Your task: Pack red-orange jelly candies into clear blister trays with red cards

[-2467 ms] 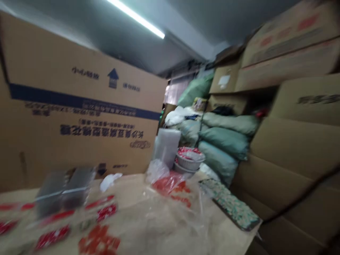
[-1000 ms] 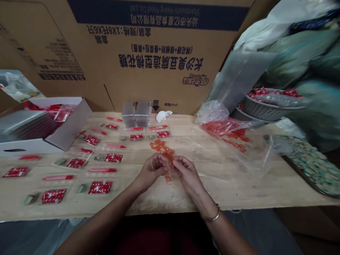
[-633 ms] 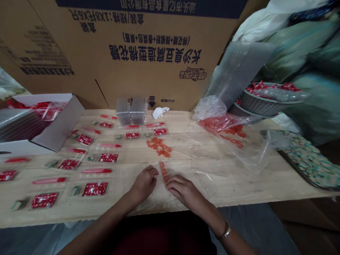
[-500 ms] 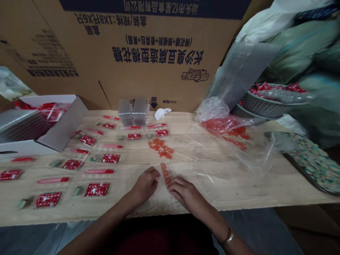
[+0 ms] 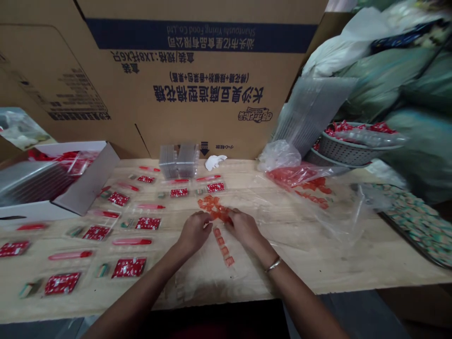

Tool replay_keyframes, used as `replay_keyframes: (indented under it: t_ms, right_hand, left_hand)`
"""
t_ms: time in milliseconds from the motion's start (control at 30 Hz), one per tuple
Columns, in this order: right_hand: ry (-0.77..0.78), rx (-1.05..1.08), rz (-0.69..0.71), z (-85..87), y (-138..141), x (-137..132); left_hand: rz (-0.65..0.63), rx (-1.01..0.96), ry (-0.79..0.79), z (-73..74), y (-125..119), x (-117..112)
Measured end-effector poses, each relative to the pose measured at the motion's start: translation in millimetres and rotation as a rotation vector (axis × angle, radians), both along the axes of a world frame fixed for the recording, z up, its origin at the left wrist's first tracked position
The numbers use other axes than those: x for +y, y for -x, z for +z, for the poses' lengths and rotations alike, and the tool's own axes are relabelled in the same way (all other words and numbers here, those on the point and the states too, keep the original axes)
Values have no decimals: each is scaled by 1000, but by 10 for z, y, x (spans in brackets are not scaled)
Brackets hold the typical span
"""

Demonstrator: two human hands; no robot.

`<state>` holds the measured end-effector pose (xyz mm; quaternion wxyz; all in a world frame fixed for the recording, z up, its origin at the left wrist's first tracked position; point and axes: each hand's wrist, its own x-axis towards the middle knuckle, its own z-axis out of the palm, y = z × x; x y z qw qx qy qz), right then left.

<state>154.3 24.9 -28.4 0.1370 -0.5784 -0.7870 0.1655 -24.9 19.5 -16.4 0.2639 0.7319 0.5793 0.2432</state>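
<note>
My left hand [image 5: 194,231] and my right hand [image 5: 242,228] rest on the wooden table [image 5: 318,263], fingers curled and meeting at the near edge of a small pile of orange-red sweets [image 5: 213,207]. What the fingertips pinch is too small to make out. Between my wrists a short row of the same orange sweets [image 5: 222,246] lies in a clear plastic sleeve, running towards me. A metal bangle is on my right wrist.
Rows of small red packets [image 5: 129,267] in clear bags cover the table's left half. An open white box [image 5: 60,188] stands at the left and clear containers [image 5: 178,160] at the back. A plastic bag of orange sweets [image 5: 303,181], a basket [image 5: 353,146] and a patterned tray [image 5: 416,221] are at the right. A large carton [image 5: 197,94] walls the back.
The view swung down from the stacked cartons to the table. My hands pressed the sleeve flat near the table's edge, then moved forward to the orange pile, leaving the row of sweets lying between them.
</note>
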Motion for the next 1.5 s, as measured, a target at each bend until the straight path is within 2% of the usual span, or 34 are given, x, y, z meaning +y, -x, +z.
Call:
replay_keyframes:
  t_ms: [67,200,300,433,533,600,733,800,867,933,1033,1167,1367,1500]
  right_hand:
    - [8,140,-5,1,-36,-59]
    - [-22,591,84,53,-81,-237]
    - [34,825,76,85,-75,-357]
    - [312,1115,22,29,-84,-489]
    - [386,1225,28,-1,-78,-577]
    - [274,1167,-1,25,-59,-633]
    - [-88,910,-15,139,-44,-731]
    - [-133,874,11,177,-64,-761]
    - [-73,903,15,184,-93,-770]
    - [50,985,-2,164,-117,-762]
    - [203,1136,-75,112,-120,-742]
    - [282,1223,-118,62,-73,-760]
    - [400,1330,-194,56,-9,-813]
    - [419,1231,-160,91,-56,-888]
  left_hand:
    - [29,-238,85,-29,-4,-31]
    - [54,-855,457,-54,-114,-106]
    - [68,-1067,639,8,-212,-174]
    - [-39,-1041,708,152,-229,-305]
    - [-115,-1033,775,212,-214,-396]
    - [-85,-1072,792,210,-221,-436]
    - [15,-1110,762,179,-262,-484]
    - [8,-1076,733,186,-280,-505]
    - [-4,-1039,708,210,-287,-528]
    - [-5,-1043,715,236,-287,-552]
    - [25,-1075,729,248,-280,-580]
    - [53,-1021,645,206,-264,-594]
    - [-87,-890,513,180,-247,-598]
    - [-174,-667,322,197,-239,-659]
